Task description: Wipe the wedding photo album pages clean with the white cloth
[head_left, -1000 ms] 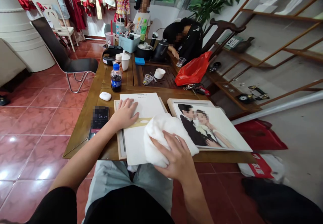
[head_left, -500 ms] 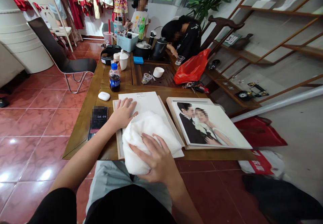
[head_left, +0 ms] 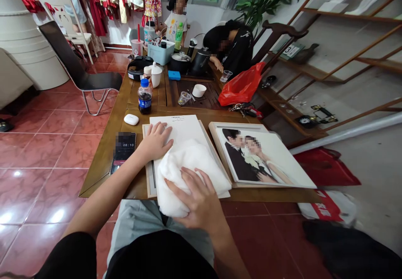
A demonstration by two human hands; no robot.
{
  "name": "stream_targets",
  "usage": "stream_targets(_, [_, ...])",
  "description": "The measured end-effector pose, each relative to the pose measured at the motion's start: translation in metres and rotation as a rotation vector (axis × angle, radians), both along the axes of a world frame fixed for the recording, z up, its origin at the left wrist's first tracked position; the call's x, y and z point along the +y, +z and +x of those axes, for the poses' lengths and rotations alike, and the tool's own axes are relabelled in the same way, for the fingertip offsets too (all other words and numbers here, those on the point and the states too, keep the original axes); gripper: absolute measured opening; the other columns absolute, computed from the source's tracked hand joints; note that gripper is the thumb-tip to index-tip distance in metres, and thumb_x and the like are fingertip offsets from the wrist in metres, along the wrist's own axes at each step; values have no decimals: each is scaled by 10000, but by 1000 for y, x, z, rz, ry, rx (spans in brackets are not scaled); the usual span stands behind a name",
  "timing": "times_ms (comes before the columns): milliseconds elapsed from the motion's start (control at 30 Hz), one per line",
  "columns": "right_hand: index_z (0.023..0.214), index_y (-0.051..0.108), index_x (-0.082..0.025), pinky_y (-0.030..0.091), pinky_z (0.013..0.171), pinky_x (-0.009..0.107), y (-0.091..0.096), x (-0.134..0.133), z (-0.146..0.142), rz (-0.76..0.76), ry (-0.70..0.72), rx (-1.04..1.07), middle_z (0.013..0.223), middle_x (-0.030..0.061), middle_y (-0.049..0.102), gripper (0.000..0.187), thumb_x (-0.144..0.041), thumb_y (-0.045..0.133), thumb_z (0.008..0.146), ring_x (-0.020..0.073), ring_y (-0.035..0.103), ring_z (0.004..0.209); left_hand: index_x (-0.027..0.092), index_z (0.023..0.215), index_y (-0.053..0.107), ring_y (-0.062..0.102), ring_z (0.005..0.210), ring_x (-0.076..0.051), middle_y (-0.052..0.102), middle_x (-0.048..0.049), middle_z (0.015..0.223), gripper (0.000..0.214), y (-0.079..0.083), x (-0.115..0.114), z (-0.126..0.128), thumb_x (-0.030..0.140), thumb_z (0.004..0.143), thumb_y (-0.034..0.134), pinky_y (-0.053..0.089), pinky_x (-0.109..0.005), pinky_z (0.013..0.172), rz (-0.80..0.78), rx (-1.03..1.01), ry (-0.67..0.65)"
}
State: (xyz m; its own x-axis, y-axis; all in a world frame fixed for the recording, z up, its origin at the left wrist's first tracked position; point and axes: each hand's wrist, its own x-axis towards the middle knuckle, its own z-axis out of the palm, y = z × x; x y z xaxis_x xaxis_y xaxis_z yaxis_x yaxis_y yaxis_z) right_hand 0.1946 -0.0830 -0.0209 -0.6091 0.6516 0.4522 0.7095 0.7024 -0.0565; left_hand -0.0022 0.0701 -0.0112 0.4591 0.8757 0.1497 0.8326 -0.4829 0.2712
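My left hand (head_left: 156, 140) lies flat with fingers spread on a white sheet (head_left: 185, 124) that bears a little print near its far edge. Beneath the sheet is a pale wooden frame (head_left: 151, 185), mostly covered. A bunched white cloth (head_left: 176, 170) rests over the near part of the sheet and overhangs the table edge. My right hand (head_left: 197, 201) grips this cloth from above and the near side, its fingers curved into the fabric. Just right of it, a second pale frame holds a couple's wedding photo (head_left: 260, 157), lying face up.
On the wooden table (head_left: 125, 99) are a phone (head_left: 123, 151), a white earbud case (head_left: 131, 120), a cola bottle (head_left: 145, 96), a small white bowl (head_left: 199, 90), keys and a red plastic bag (head_left: 240, 86). Two people are at the far end. Shelves stand on the right.
My right hand and the cloth have shifted very slightly to the right in view, with the whole scene. My left hand stays flat on the sheet. The phone clock went from 08:09 to 08:10.
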Motion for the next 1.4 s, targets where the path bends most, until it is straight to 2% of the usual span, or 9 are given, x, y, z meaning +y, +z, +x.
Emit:
stream_targets(100, [1455, 584, -291, 276, 1142, 584, 1, -1, -11, -26, 51, -2, 1373, 159, 605, 767, -689, 648, 802, 387, 498, 1319, 173, 1482, 451, 309, 1533, -340, 434, -186, 1580, 518, 0, 1, -1, 439, 1037, 431, 206, -593, 1265, -14, -5, -11])
stream_targets(200, [1456, 588, -280, 294, 1134, 580, 0, 0, -7, -28, 44, -4, 1353, 161, 611, 771, -688, 646, 804, 387, 507, 1303, 169, 1479, 452, 314, 1529, -344, 434, -190, 1576, 520, 2, 1, -1, 432, 1030, 442, 207, -600, 1262, -19, -9, -9])
stream_targets(433, [1404, 643, -224, 367, 1076, 567, -1, 5, 32, 56, -158, 17, 1318, 187, 590, 629, -585, 556, 896, 388, 546, 1228, 159, 1467, 464, 321, 1521, -348, 438, -193, 1574, 513, 3, -1, 1, 389, 1011, 424, 209, -613, 1261, -9, -7, 6])
stream_targets(533, [1390, 651, -219, 378, 1071, 561, 0, 6, 39, 80, -192, 14, 1308, 192, 585, 590, -546, 552, 910, 377, 562, 1211, 156, 1469, 463, 317, 1525, -343, 436, -190, 1576, 515, 3, -1, 2, 393, 1013, 421, 199, -603, 1268, -11, 1, 12])
stream_targets(733, [1438, 605, -266, 332, 1109, 571, 0, 2, 12, 39, -101, 1, 1289, 166, 618, 682, -633, 594, 863, 379, 530, 1273, 160, 1485, 457, 316, 1529, -342, 434, -185, 1583, 521, 3, -1, 1, 392, 1019, 440, 197, -594, 1272, -8, 3, 17])
stream_targets(967, [1477, 565, -300, 287, 1140, 588, 3, 1, -21, -58, 43, -8, 1382, 156, 600, 812, -709, 669, 784, 390, 480, 1333, 194, 1498, 441, 291, 1544, -344, 420, -181, 1592, 514, -3, 5, -3, 444, 1049, 423, 217, -611, 1256, -11, 8, -12])
stream_targets(1067, [1489, 552, -302, 296, 1143, 570, 2, 3, -11, -59, -1, -7, 1363, 150, 610, 813, -700, 671, 790, 374, 491, 1326, 180, 1494, 445, 299, 1539, -345, 428, -188, 1585, 519, -1, 3, -2, 432, 1041, 431, 219, -618, 1255, -9, 2, -7])
stream_targets(1300, [1428, 620, -215, 376, 1068, 545, 3, 10, 40, 32, -197, -20, 1315, 193, 572, 650, -560, 609, 876, 372, 549, 1223, 148, 1478, 464, 304, 1536, -343, 424, -191, 1591, 516, 7, -3, 2, 389, 1023, 424, 195, -596, 1274, -36, 18, 25])
stream_targets(1400, [1420, 626, -210, 379, 1060, 542, 6, 11, 45, 40, -219, -35, 1312, 197, 564, 618, -514, 612, 882, 372, 548, 1216, 162, 1469, 468, 299, 1538, -344, 425, -185, 1589, 505, 7, -3, 2, 393, 1022, 421, 195, -605, 1271, -33, 12, 24])
